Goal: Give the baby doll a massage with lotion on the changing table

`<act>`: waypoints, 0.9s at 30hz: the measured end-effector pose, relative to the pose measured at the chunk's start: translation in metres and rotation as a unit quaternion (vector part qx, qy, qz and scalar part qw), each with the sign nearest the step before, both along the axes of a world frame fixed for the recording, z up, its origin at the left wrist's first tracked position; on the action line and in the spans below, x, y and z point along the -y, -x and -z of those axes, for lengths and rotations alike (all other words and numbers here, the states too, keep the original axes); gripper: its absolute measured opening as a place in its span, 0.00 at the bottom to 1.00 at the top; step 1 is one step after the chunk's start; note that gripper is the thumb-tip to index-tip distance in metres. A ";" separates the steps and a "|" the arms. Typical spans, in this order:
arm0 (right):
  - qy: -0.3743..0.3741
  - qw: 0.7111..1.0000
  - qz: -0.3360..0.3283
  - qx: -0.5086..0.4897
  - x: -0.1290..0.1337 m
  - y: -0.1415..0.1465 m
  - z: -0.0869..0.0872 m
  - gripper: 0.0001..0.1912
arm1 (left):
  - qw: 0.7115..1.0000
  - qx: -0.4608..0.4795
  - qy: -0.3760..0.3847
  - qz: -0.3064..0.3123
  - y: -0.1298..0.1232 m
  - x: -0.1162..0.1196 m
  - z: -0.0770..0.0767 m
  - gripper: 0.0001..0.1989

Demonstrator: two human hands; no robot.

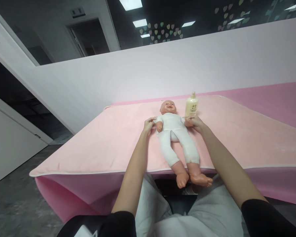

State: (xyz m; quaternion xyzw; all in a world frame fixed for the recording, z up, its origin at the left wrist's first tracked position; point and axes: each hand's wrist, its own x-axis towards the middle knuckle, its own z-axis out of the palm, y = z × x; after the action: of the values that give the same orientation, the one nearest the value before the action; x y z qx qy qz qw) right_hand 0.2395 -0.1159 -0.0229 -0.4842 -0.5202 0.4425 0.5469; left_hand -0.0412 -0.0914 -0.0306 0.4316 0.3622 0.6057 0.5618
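A baby doll [172,121] with a white cloth body lies on its back, its head toward the wall and its feet past the table's near edge. My left hand [150,125] is at the doll's sleeve on the left side of the view, fingers curled against its upper arm. On the other side, my right hand [196,123] has its fingers closed around the doll's forearm and hand. Just behind my right hand stands a pale yellow pump bottle [191,105], its base partly hidden by my fingers.
A peach blanket [118,138] covers the table over a pink cloth [281,105]. A white wall [148,72] with dark glass above it rises behind. My legs [187,220] are under the near edge. A white device [83,231] lies at lower left.
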 end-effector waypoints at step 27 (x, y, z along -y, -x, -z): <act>0.000 0.998 -0.056 -0.032 0.002 -0.007 0.003 0.09 | 0.999 0.011 -0.009 -0.047 -0.001 0.004 -0.005 0.11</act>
State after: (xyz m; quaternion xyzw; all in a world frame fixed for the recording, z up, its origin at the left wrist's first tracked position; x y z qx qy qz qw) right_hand 0.2468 -0.1176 -0.0262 -0.4402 -0.5288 0.4872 0.5378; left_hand -0.0404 -0.0957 -0.0259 0.4127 0.3704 0.6391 0.5329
